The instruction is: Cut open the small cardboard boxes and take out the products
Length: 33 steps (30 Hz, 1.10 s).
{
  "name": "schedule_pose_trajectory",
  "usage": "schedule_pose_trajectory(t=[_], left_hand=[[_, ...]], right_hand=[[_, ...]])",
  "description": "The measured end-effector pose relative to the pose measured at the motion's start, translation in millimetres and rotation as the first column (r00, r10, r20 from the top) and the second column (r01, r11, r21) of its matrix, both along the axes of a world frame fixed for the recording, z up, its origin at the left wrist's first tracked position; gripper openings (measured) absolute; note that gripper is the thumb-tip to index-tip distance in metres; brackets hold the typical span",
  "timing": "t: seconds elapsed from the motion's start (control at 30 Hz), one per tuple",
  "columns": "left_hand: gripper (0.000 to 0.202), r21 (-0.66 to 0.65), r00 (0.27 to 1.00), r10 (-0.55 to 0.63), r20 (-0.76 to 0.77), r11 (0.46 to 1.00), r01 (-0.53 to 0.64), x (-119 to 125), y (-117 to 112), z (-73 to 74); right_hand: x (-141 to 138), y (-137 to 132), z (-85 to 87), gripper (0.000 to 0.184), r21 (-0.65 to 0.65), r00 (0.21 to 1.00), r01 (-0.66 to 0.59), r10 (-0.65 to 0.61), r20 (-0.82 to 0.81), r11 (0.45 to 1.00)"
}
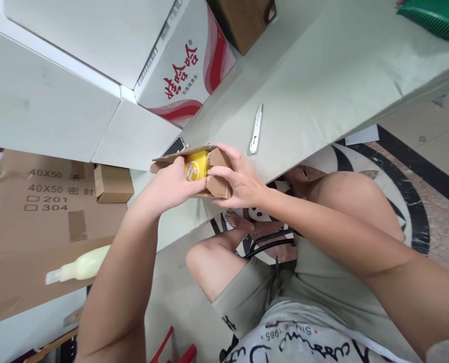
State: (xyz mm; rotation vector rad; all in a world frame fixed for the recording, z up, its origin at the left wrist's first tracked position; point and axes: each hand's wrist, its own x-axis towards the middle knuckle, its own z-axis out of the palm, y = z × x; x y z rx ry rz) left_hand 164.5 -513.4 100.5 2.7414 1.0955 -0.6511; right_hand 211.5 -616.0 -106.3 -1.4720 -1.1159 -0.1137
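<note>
A small open cardboard box (220, 187) is held up between my hands at the table's front edge, its flaps raised. Inside it sits a yellow box (196, 168) with a round white mark. My left hand (173, 182) grips the cardboard box at its left side, with the thumb across the opening by the yellow box; its other fingers are mostly hidden. My right hand (242, 180) is closed around the right end, fingers on the end flap and the side. Beyond them, a white utility knife (257, 129) lies on the table.
A white and red carton (186, 65) stands behind the hands, a brown box (243, 22) beside it. A dark phone-like object (174, 146) lies close to the carton. To the left are a small brown box (114, 184), a large carton (16, 227) and a pale yellow bottle (84, 264).
</note>
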Motion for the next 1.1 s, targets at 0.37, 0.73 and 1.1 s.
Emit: schedule_pose_trajectory(t=[0.37, 0.73, 1.1], left_hand=[[0.101, -0.090, 0.863, 0.206, 0.461, 0.979, -0.185, -26, 22, 3.2], [0.050, -0.379, 0.358, 0.370, 0.857, 0.924, -0.048, -70, 31, 74.9], [0.065, -0.905, 0.319, 0.862, 0.394, 0.424, -0.028, -158, 30, -15.4]], right_hand=[[-1, 0, -1.3, 0.091, -0.051, 1.000, 0.029, -0.030, -0.007, 0.998], [24, 6, -3.9, 0.092, -0.015, 0.994, 0.104, -0.104, -0.039, 0.994], [-4, -40, 52.8, 0.084, 0.106, 0.977, 0.210, -0.211, -0.003, 0.972]])
